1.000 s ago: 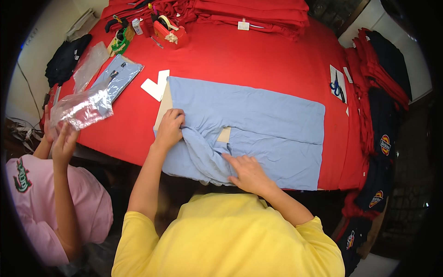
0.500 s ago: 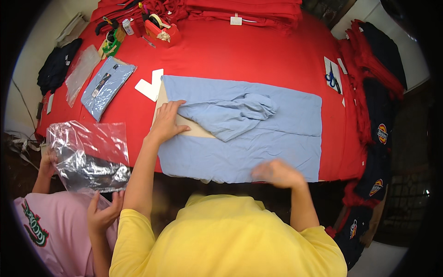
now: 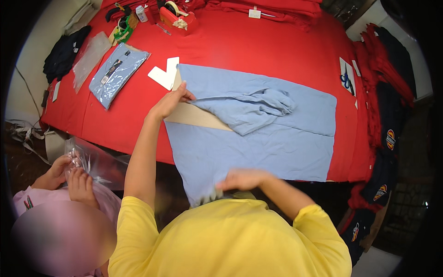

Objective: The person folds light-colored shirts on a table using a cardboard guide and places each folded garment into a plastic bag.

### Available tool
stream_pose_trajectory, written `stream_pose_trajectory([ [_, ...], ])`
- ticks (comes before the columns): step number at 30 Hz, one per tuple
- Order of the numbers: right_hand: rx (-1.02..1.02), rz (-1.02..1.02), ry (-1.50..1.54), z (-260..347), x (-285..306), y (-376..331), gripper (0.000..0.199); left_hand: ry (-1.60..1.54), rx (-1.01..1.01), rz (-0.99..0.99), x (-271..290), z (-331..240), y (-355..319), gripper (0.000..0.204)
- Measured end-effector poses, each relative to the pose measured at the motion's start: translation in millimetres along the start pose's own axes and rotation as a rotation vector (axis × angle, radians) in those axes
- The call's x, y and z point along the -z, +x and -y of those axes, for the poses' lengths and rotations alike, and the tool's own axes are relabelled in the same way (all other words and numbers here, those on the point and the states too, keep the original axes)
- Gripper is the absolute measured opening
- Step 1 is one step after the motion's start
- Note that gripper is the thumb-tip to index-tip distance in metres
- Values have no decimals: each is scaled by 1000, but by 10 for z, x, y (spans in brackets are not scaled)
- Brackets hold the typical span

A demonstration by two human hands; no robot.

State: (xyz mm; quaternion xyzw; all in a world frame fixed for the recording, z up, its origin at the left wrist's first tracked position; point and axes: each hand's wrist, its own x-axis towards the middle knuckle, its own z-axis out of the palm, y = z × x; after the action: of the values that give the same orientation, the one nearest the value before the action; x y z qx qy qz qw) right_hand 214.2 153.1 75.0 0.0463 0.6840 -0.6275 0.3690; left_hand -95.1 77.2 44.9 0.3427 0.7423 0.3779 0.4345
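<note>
A light blue shirt [image 3: 295, 138] lies spread on the red-covered table, with a bunched fold, which looks like a sleeve, across its middle. Beneath that fold a strip of beige cardboard [image 3: 203, 115] shows. My left hand [image 3: 173, 101] is at the shirt's left side, thumb and fingers closed on the edge of the fold beside the cardboard. At the near edge my right hand [image 3: 244, 179] is smeared by motion; its fingertips meet the cloth, whose near left corner is drawn up toward my body.
Left of the shirt lie a white card [image 3: 165, 76] and a bagged blue shirt [image 3: 117, 74]. A red tape dispenser [image 3: 177, 21] stands behind, blue scissors [image 3: 345, 78] at right. Red garments [image 3: 277, 9] are stacked far back. At lower left a co-worker's hands [image 3: 83, 184] handle a clear plastic bag [image 3: 99, 159].
My right hand has moved left along the near edge, and the shirt's near left corner has come up toward me. My left fingers have closed. The co-worker's bag has moved lower; the view has shifted.
</note>
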Motion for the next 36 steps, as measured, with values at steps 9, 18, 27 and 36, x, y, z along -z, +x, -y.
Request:
stream_pose_trajectory([
  [9, 613, -880, 583, 187, 798, -416, 44, 257, -24, -220, -115, -132, -71, 60],
  [18, -424, -2027, -753, -1973, -252, -1276, 33, 543, -311, -746, -630, 107, 131, 30],
  [27, 280, -2326, -297, -1601, 1501, -2478, 22, 723, -251, -924, -854, -6, 241, 25],
  [36, -522, -2031, -584, -2050, 2428, -2064, 17, 815, -166, -1100, -890, 7, 367, 25],
])
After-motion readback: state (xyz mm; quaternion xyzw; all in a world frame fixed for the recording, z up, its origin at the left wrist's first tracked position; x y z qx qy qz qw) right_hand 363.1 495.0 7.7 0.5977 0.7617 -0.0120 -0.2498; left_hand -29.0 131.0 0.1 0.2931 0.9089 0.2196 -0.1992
